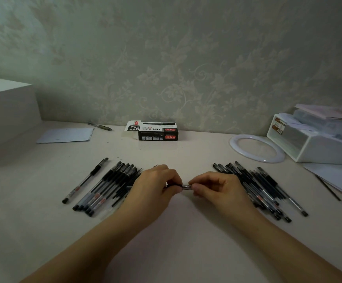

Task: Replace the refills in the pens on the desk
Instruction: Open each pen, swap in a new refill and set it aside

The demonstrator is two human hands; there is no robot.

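Both bare forearms reach in from the near edge and converge toward the middle of the scene. The left hand lies knuckles up, fingers curled down and inward, pinching with its fingertips. The right hand faces it just beside, fingers curled, thumb and forefinger pressed together. The fingertips of the two hands nearly meet, low over the bench.

The black-and-white pen box, well beyond the hands at the wall, shows "1120" twice, upside down, on its flap and top. Its red labels and other print are too small to read.
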